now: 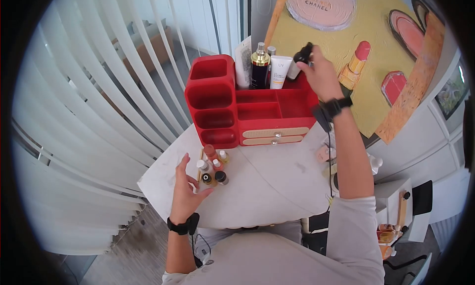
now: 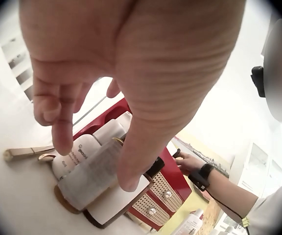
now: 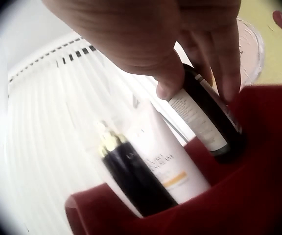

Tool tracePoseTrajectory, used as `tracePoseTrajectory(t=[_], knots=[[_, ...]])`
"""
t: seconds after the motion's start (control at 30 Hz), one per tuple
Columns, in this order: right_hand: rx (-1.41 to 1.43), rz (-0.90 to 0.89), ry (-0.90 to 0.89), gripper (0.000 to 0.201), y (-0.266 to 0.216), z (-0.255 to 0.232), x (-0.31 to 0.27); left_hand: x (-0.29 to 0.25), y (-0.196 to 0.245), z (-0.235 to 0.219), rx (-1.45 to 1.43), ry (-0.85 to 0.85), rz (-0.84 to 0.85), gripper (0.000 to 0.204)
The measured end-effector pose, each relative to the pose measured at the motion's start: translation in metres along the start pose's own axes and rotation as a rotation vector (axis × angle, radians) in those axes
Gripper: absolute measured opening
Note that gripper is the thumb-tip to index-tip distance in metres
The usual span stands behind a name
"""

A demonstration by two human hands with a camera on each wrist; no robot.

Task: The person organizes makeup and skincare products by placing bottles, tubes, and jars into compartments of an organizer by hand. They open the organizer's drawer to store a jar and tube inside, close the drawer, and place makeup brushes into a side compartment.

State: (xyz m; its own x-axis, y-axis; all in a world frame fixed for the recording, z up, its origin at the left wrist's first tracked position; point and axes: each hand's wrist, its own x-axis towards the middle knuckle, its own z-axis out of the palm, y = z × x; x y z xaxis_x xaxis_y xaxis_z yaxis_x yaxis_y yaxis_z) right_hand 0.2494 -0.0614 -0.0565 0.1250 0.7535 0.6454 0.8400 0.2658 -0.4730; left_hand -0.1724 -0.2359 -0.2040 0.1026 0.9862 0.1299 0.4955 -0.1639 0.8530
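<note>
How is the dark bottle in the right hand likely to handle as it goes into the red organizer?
The dark bottle looks rigid and glossy, so probably slippery. Tall and narrow, it may tip unless it leans on the red organizer wall. The right hand pinches it near the top.

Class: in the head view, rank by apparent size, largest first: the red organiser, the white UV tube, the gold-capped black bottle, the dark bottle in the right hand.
1. red organiser
2. gold-capped black bottle and white UV tube: too alike to rank
3. dark bottle, partly hidden by the right hand, so unsure
</note>
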Motion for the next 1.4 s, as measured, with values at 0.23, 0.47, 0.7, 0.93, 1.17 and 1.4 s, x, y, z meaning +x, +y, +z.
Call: tracePoseTrajectory(t=[0.23,0.47,0.7,0.93,1.17,1.4], knots=[[-0.038,0.010,-0.269,0.055,0.012,0.034,0.017,-0.001,-0.007,0.000,-0.069,0.008,-0.032,0.126],[0.226,0.073,-0.103,0.065,0.011,0.020,-0.019,0.003,-0.010,0.003,-0.045,-0.033,0.027,0.122],[0.528,-0.060,-0.475,0.035,-0.100,0.036,-0.193,0.008,-0.004,-0.004,0.117,-0.101,0.317,0.083],[0.549,-0.036,-0.641,0.045,-0.126,0.104,-0.257,0.011,-0.013,0.000,0.047,-0.175,0.242,0.043],[0.520,-0.104,-0.662,0.041,-0.112,0.056,-0.243,-0.007,0.020,0.010,0.106,-0.193,0.381,0.054],[0.623,0.054,-0.128,0.039,-0.088,-0.009,-0.148,0.092,0.135,0.022,0.033,0.083,0.712,0.056]])
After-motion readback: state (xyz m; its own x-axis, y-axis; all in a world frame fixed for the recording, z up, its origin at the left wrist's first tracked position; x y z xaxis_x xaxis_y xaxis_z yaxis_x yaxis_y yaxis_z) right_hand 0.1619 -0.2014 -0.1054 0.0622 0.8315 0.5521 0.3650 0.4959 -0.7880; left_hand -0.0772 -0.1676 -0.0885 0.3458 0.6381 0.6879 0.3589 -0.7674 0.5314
